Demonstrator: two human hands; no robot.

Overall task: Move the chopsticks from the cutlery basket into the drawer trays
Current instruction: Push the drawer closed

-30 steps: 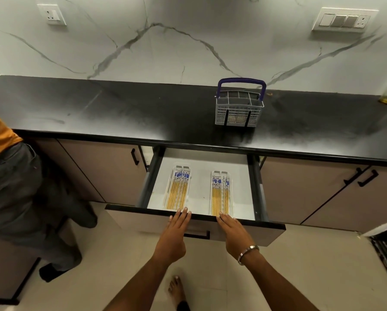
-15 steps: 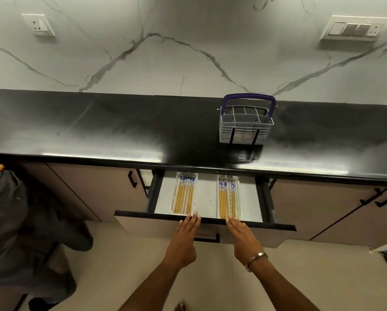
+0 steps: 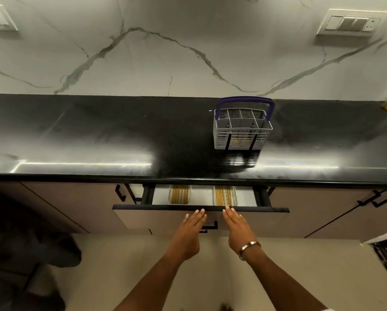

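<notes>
Chopsticks [image 3: 180,193] are seen lying in two clear trays inside the drawer [image 3: 199,208], which is left open only by a narrow gap under the front edge of the black countertop [image 3: 120,140]. Left tray [image 3: 179,194] is set toward the drawer's left side; right tray [image 3: 225,195] is set right of the drawer's middle, with bare white drawer floor between them. Left hand [image 3: 189,232] is laid flat against the drawer front, fingers straight and together, nothing held. Right hand [image 3: 236,228] is laid flat just beside it, fingertips at the drawer's top edge, nothing held; a metal bangle [image 3: 249,247] is worn at the wrist. Cutlery basket [image 3: 241,131], grey with a purple handle, is stood upright on the countertop, right of centre, well back from the front edge. Pale sticks are glimpsed through its front mesh.
</notes>
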